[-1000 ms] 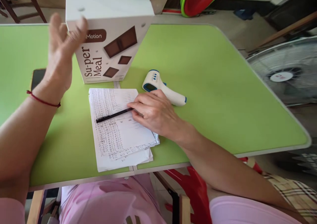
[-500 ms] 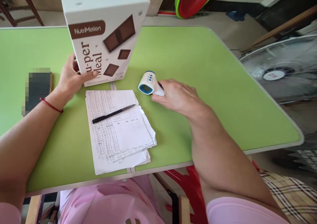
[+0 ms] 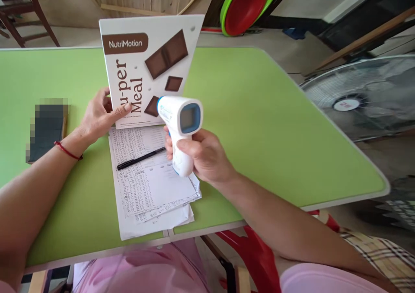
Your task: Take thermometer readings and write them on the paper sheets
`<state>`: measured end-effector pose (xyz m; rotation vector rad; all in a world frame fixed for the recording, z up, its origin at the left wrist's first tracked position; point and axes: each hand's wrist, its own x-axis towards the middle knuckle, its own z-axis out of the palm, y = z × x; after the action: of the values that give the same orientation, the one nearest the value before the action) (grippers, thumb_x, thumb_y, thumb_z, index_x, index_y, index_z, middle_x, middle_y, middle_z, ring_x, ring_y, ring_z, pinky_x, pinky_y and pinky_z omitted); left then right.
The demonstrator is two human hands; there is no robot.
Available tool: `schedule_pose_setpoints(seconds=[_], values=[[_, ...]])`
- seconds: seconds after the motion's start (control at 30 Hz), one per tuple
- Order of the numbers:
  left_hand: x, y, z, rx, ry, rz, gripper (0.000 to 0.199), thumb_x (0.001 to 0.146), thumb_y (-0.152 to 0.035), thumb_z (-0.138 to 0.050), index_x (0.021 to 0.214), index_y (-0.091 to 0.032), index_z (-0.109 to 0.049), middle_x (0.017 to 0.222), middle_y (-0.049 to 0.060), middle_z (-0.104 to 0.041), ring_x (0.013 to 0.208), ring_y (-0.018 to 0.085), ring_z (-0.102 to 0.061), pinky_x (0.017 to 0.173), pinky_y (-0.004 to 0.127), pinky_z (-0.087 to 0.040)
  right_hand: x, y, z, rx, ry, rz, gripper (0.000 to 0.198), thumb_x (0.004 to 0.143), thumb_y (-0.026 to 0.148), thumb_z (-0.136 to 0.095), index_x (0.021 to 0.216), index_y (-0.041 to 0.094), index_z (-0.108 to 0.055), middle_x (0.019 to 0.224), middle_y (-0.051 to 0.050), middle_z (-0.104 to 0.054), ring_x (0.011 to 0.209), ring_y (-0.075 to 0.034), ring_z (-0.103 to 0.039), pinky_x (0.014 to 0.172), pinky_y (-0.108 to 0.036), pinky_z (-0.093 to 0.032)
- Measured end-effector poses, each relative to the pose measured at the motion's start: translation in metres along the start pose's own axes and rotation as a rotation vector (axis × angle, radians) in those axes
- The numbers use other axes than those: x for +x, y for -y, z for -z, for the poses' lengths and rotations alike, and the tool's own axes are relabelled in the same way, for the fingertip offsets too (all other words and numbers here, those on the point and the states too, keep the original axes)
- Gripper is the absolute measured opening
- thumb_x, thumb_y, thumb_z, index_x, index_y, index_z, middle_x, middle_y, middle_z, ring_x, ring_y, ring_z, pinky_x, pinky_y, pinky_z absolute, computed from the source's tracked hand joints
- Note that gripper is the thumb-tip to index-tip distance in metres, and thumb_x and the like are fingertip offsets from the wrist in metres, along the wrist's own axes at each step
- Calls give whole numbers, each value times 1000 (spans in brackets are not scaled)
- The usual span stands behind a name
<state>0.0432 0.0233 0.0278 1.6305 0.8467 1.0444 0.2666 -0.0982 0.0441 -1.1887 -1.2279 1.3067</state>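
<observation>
My left hand (image 3: pixel 103 115) grips the lower left edge of a white NutriMotion box (image 3: pixel 158 42) printed with brown chocolate pieces, its thumb across the front. The box stands upright on the green table. Wrapped round the handle of a white and blue infrared thermometer (image 3: pixel 181 124) is my right hand (image 3: pixel 205 152). It holds the thermometer raised in front of the box's lower right corner, with the grey screen facing me. Beneath it lie handwritten papers (image 3: pixel 139 202), and on them a black pen (image 3: pixel 139 158) whose tip end is hidden behind my right hand.
A dark, partly blurred flat object (image 3: pixel 47 131) lies on the green table (image 3: pixel 275 146) by my left forearm. Past the table's right edge stands a fan (image 3: pixel 346 105). Red and green basins (image 3: pixel 246 7) lean at the back, and a red stool (image 3: pixel 256 254) is below the front edge.
My right hand has lifted the thermometer off the table and turned it upright, moving left in front of the box. The box now faces me more squarely, with its top no longer showing.
</observation>
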Motion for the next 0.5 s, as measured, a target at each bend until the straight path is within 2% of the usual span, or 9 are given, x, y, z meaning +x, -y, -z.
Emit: schedule_pose_setpoints(seconds=[0.23,0.33,0.5], values=[[3,-2,13,9,186,5,64,70,-53,-91,113,-15,-62,120,14,-69,112,37,-66,95,46,-56,-2,-10,-6,59,15,-62,31,68,42,-78,82,21,-60,70,3,-59,59,-12,-57,58,-31,-57],[2,-4,15,15,223,-2,62,75,-50,-87,118,-15,-61,120,15,-69,114,37,-65,96,47,-55,-5,-14,-9,78,50,-72,32,69,41,-80,81,21,-60,72,3,-58,63,-12,-59,63,-33,-60],[0,-6,14,0,270,6,61,76,-49,-86,120,-15,-61,120,15,-69,114,37,-65,96,49,-55,-6,-18,-10,88,79,-75,29,70,39,-81,78,21,-59,71,3,-57,66,-13,-61,66,-35,-62]])
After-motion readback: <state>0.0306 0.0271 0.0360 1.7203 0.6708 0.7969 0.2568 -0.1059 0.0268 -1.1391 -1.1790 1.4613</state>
